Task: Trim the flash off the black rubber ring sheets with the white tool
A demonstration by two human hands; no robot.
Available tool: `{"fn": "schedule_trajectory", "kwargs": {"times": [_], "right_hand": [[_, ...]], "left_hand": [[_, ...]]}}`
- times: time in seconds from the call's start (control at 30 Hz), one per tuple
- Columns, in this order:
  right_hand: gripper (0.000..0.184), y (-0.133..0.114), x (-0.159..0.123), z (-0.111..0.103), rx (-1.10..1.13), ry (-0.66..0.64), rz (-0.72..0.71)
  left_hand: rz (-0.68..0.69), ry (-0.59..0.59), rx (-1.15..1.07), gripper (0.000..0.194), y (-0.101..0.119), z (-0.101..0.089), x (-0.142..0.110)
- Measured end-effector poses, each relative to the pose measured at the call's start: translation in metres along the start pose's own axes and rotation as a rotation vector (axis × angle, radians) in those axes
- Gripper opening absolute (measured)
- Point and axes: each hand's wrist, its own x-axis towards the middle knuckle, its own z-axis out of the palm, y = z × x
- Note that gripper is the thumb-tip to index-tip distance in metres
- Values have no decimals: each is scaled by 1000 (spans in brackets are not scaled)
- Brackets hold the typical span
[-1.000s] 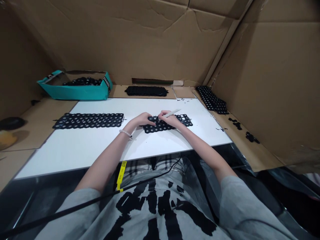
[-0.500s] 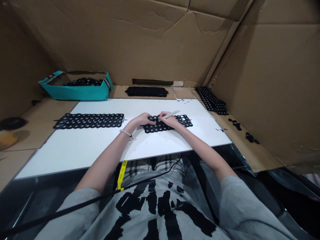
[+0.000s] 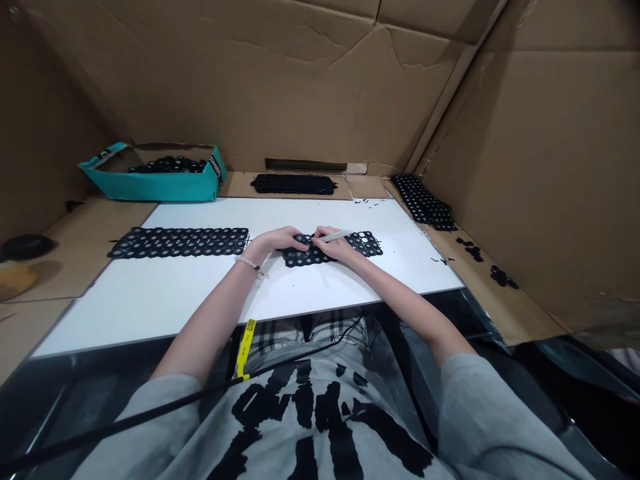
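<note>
Black mat, one, is touched by the left hand, closure undetermined; one white pen-like tool is pinched by the right hand. Leftward beyond the fingers, one teal box is illegibly lettered.

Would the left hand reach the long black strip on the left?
Probably yes: nothing stands between the left hand and the long black strip, though that hand touches the shorter black piece.
</note>
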Motion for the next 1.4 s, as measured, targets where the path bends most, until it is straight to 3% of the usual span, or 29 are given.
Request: {"fn": "schedule_trajectory", "kwargs": {"times": [0.1, 0.27, 0.5, 0.9, 1.17, 1.4], "right_hand": [[19, 0, 2, -10, 56, -16, 41], [20, -4, 14, -23, 283, -131, 139], [17, -15, 26, -5, 252, -78, 115], [25, -8, 21, -9, 352, -16, 91], [21, -14, 15, 2, 246, 22, 62], [20, -13, 15, 12, 177, 47, 31]], "left_hand": [[27, 38, 48, 35, 2, -1, -2], [193, 254, 144, 34, -9, -2, -6], [242, 323, 91, 35, -18, 6, -12], [177, 239, -108, 45, -15, 9, -13], [113, 213, -146, 43, -15, 7, -12], [91, 101, -95, 38, -3, 0, -20]]}}
